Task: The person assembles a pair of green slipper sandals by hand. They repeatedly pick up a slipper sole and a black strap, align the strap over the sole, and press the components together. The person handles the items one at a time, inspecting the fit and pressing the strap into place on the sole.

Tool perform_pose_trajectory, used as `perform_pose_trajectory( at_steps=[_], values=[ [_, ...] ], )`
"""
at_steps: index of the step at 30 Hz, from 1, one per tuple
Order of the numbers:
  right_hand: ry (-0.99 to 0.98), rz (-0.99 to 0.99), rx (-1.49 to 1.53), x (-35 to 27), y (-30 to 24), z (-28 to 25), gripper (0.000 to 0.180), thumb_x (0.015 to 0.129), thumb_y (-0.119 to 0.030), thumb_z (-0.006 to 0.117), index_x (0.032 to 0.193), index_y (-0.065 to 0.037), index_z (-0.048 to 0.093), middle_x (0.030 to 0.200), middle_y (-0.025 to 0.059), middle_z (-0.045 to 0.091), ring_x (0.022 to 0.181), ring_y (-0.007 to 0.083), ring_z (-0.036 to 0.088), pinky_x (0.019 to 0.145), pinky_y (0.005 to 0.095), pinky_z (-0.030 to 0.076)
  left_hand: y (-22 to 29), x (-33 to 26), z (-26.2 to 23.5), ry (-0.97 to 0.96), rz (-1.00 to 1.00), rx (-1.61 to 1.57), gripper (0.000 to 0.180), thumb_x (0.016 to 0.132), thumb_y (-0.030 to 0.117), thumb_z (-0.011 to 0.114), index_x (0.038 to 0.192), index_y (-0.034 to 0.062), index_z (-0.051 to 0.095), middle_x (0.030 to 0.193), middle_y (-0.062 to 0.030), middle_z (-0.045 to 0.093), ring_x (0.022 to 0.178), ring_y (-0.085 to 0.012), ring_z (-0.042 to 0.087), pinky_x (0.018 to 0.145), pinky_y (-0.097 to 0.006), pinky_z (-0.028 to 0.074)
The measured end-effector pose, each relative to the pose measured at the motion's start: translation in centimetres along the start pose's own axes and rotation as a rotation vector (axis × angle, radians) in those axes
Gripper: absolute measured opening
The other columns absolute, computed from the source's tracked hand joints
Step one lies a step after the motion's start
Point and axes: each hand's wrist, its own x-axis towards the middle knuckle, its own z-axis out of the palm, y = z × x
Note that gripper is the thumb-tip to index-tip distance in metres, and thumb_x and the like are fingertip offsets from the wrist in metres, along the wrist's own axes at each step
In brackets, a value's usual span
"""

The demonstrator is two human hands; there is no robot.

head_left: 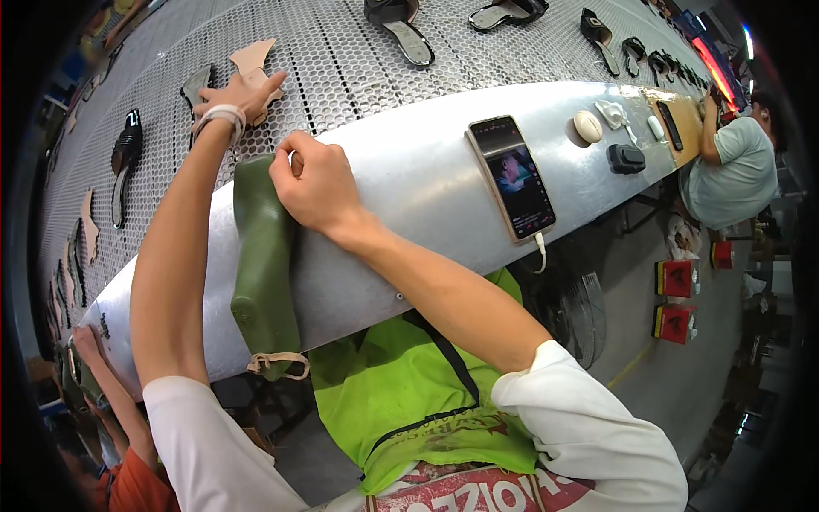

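Note:
My left hand point(235, 101) reaches out over the mesh belt, fingers spread, touching a tan leather-like piece point(252, 58) that shows past its fingers. Beside that hand lies a dark sandal point(198, 85). Closer to me, my right hand point(317, 181) is closed, with curled fingers against the upper end of a green shoe last point(263, 256). Whatever its fingers hold, if anything, is hidden. The last lies across the metal ledge, and a tan strap point(286, 358) is looped at its near end.
The mesh belt point(333, 64) carries several dark sandals point(401, 32). On the metal ledge point(409, 171) are a phone point(514, 177) with a white cable, a round cream object point(587, 126) and a small black case point(626, 159). Co-workers sit at right point(732, 171) and lower left point(141, 478).

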Motion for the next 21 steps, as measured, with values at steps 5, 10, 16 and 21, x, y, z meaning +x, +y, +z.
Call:
perform_pose_trajectory(
  at_steps=[5,10,16,21],
  values=[
    [-0.002,0.003,-0.007,-0.1,-0.1,0.0,0.014,0.083,-0.014,0.056,0.078,-0.001,0.06,0.054,0.0159,0.059,0.051,0.0356,0.061,0.057,0.0456,0.05,0.5,0.4,-0.7,-0.015,-0.036,0.079,0.102,0.06,0.079,0.059,0.143,0.0231,0.043,0.145,-0.0312,0.031,0.131,-0.0532,0.029,0.103,-0.066,0.024],
    [0.008,-0.001,-0.015,-0.1,-0.1,0.6,0.014,0.083,-0.014,0.056,0.079,-0.001,0.059,0.056,0.0162,0.06,0.054,0.0368,0.061,0.059,0.046,0.05,-3.0,1.7,-0.6,-0.025,-0.095,0.067,0.096,0.062,0.074,0.06,0.142,0.0239,0.044,0.147,-0.0282,0.027,0.137,-0.0453,0.024,0.105,-0.064,0.02],
    [0.002,-0.007,-0.012,-0.5,-0.6,1.4,0.013,0.083,-0.014,0.056,0.078,-0.002,0.059,0.056,0.0165,0.059,0.054,0.0374,0.061,0.059,0.0464,0.05,-7.9,3.9,0.0,0.067,0.04,0.037,0.088,0.064,0.06,0.065,0.137,0.0148,0.048,0.135,-0.0252,0.048,0.116,-0.0439,0.054,0.096,-0.048,0.044],
    [0.001,-0.018,-0.015,-0.5,-0.9,1.5,0.013,0.082,-0.014,0.056,0.078,-0.002,0.059,0.055,0.016,0.059,0.053,0.0367,0.061,0.058,0.0467,0.049,-10.6,2.4,-2.4,0.189,0.085,-0.183,0.063,0.054,0.032,0.076,0.109,0.0038,0.061,0.096,-0.0203,0.068,0.091,-0.0327,0.066,0.08,-0.039,0.05]
  ],
)
